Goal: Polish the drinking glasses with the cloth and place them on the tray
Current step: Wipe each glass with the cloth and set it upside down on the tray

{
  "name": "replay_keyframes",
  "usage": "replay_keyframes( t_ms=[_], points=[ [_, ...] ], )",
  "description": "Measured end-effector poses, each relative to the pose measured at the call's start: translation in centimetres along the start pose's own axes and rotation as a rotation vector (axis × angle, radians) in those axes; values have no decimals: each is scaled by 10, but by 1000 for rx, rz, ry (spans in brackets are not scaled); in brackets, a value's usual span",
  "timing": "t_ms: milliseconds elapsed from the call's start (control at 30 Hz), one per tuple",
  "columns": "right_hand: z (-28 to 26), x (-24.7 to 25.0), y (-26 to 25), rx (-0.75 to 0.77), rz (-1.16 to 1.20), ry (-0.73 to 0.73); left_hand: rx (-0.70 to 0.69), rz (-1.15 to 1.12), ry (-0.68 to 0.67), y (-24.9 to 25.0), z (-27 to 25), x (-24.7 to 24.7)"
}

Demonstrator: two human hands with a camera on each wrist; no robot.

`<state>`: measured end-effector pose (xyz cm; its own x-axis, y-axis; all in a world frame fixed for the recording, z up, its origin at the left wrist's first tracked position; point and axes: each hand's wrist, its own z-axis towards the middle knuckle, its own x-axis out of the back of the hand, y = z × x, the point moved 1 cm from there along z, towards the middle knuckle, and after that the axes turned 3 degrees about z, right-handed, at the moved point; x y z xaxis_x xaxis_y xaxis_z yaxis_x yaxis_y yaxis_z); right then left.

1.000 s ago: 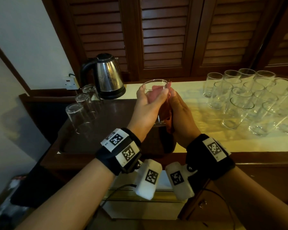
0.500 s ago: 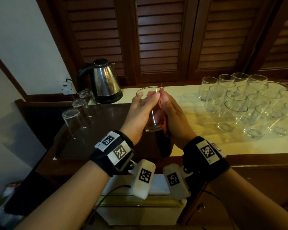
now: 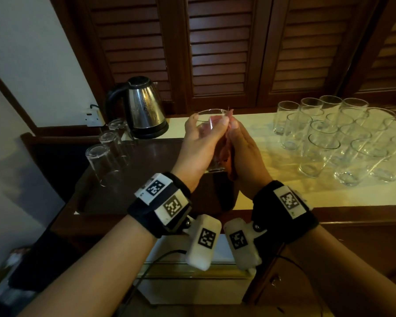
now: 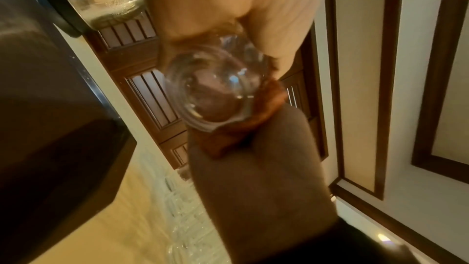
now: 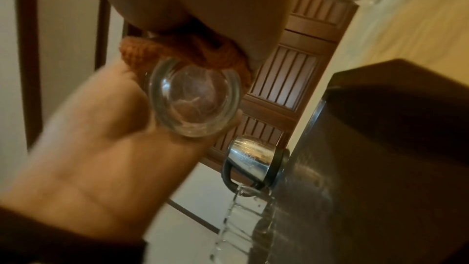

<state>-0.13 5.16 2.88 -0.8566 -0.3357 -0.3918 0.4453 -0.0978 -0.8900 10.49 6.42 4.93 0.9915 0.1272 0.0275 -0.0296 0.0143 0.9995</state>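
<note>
A clear drinking glass (image 3: pixel 207 124) is held upright above the dark tray (image 3: pixel 146 161). My left hand (image 3: pixel 199 145) grips it round the side, with fingertips at the rim. My right hand (image 3: pixel 245 152) holds an orange cloth (image 3: pixel 226 156) against the glass's right side and pinches it at the rim. In the left wrist view the thick glass base (image 4: pixel 215 91) shows from below, with the cloth (image 4: pixel 253 127) bunched beside it. The right wrist view shows the same base (image 5: pixel 195 99), the cloth (image 5: pixel 203 53) and my left hand (image 5: pixel 101 138).
Three glasses (image 3: pixel 101 161) stand upside down on the tray's left side. A steel kettle (image 3: pixel 144 108) stands behind the tray. Several upright glasses (image 3: pixel 329 138) crowd the pale counter on the right. Louvred wooden doors rise at the back.
Both hands stay closed round the same glass and cloth. My left fingertips have shifted slightly along the rim, and the head view has tilted a little.
</note>
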Motion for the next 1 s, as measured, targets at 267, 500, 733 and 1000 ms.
replay_keyframes(
  t_ms=[267, 500, 733, 1000],
  points=[
    [-4, 8, -8, -66, 60, 10, -14, -77, -52, -4, -1, 6],
    [-5, 4, -5, -76, 64, 9, -16, -42, -33, -1, -2, -2],
    [-5, 15, -4, -118, 57, 97, 32, -28, -61, -2, 3, 6],
    [-6, 15, 1, -90, 62, 66, 8, -24, -78, -3, -3, -10]
  ],
)
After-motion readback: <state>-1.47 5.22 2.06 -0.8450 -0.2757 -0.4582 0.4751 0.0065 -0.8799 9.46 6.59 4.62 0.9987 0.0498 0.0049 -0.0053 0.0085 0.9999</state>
